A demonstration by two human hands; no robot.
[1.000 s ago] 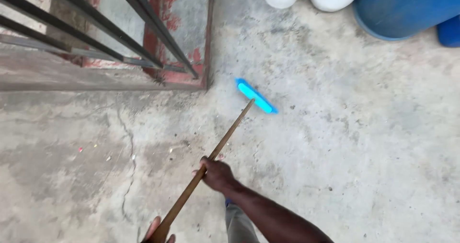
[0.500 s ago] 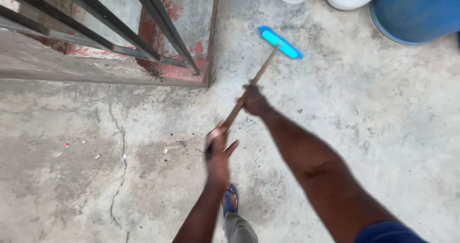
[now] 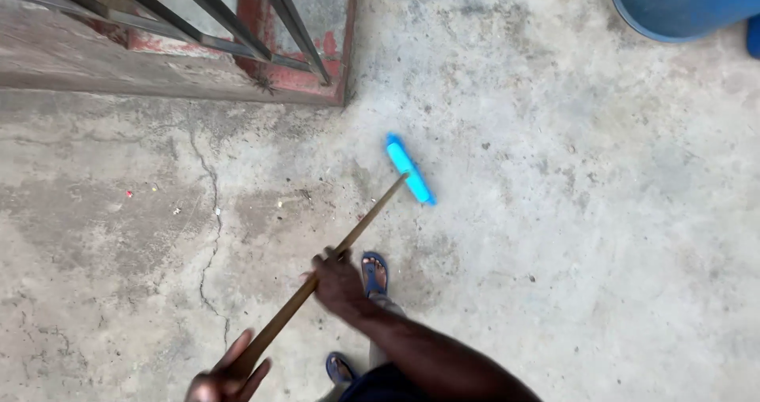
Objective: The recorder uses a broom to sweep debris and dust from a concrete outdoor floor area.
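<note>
Blue plastic broom head (image 3: 410, 169) rests on the concrete floor (image 3: 602, 236), set at a slant, ahead of the person's feet. Wooden handle (image 3: 348, 237) runs from its middle down and to the left, towards the lower edge of the view.

Right hand (image 3: 336, 281) is closed around the handle about midway along, knuckles up, forearm coming in from the lower right. Left hand (image 3: 229, 374) holds the handle's upper end at the bottom edge; thumb and one or two fingers are lifted off the wood, the rest wrapped on it. The two hands are apart along the shaft.

Blue sandal (image 3: 374, 272) with the foot in it stands just beside the right hand; a second sandal (image 3: 339, 366) shows lower down, partly hidden by the arm.

Floor is grey, stained, with a crack (image 3: 212, 236) running down the left part and small bits of litter (image 3: 176, 209) near it. Metal gate bars (image 3: 237, 22) and a red-painted frame (image 3: 301, 77) sit at upper left. Blue barrel (image 3: 681, 2) is at upper right, well apart from the broom head.
</note>
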